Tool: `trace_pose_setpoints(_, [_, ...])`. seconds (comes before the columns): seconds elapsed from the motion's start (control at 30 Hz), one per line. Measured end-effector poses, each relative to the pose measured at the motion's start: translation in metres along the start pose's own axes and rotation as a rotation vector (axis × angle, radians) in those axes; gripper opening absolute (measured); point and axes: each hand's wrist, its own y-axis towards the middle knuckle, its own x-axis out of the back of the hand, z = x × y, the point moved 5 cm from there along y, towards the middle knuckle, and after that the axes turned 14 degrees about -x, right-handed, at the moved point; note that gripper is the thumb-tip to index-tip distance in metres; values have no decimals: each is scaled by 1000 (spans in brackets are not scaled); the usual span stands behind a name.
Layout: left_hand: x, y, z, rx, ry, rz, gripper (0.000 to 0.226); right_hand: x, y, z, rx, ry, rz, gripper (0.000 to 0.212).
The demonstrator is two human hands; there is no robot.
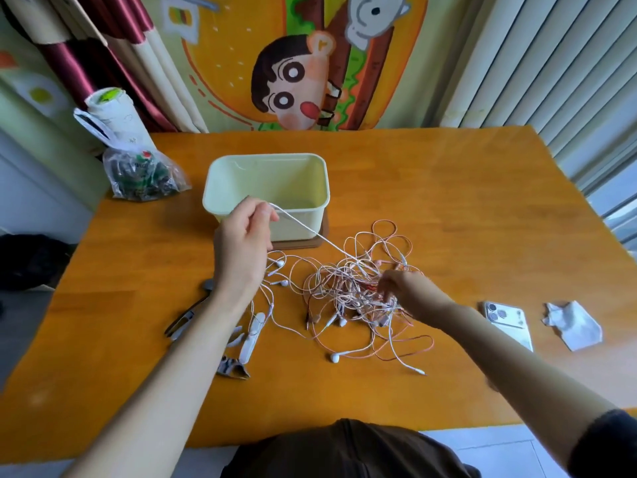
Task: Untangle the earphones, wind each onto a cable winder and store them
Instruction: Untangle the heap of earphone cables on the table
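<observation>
Far left on the worktop [448,201]: a clear plastic bag [144,177] of dark bits, well apart from the work. Nearer, beside the left forearm: a dark metal tool [188,315] and white plastic strips [253,334], perhaps the winders, hard to tell.

Left hand [246,236] raised in front of a pale open box [275,174], thumb and fingertips pinching a white cable [303,229] drawn taut, slanting down and right into the tangle [344,288]. Tangle of white and pinkish earphones mid-worktop, just in front of the box, a few earbuds loose round its edge.

Right hand [401,291] low on the tangle's right side, fingers curled into the cords, seemingly gripping a bunch; blurred, so not certain. Further right, apart: a phone [506,319] and a crumpled tissue [572,326].

For a clean pull, probably best:
- draw the white cable slowly, never with a jerk
- pin the heap down with the right hand
- stop once a knot tightens, then widen the loop
- follow one cable only, end to end
</observation>
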Motion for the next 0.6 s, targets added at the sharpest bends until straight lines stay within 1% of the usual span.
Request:
trace_pose_setpoints(0.03, [0,-2,12,28,54,35,28,8,1,-2,-11,27,-34,23])
trace_pose_setpoints(0.07, [-2,-5,26,65,144,104,27,18,1,-1,-11,59,-84,23])
trace_pose_setpoints(0.1, [-7,-10,43,119,279,227,27,31,0,4,8,95,-152,22])
trace_pose_setpoints(0.17, [-17,-26,68,242,559,534,24,61,-6,23,88,193,-321,22])
trace_pose_setpoints(0.2, [-21,-33,71,275,596,617,25,75,-12,34,135,258,-403,21])
trace_pose_setpoints(0.23, [-26,-35,67,276,547,615,31,87,-19,45,181,316,-469,21])
trace_pose_setpoints(0.27, [-30,-34,57,238,451,552,38,95,-25,55,220,350,-506,20])
trace_pose_setpoints(0.3, [-32,-30,43,161,344,444,41,99,-30,65,240,333,-498,19])
trace_pose_setpoints(0.33, [-34,-25,26,73,248,344,43,98,-32,74,229,241,-436,18])
trace_pose_setpoints(0.37, [-38,-22,10,-1,176,303,44,91,-33,81,200,108,-342,18])
trace_pose_setpoints(0.4, [-44,-20,-4,-62,117,310,45,83,-34,84,175,-1,-261,19])
trace_pose_setpoints(0.43, [-53,-21,-14,-97,67,354,45,76,-37,87,172,-51,-220,20])
trace_pose_setpoints(0.5, [-69,-26,-22,-132,20,467,39,69,-45,95,247,-29,-234,19])
trace_pose_setpoints(0.6, [-74,-32,-11,-159,78,490,16,59,-54,96,359,23,-254,17])
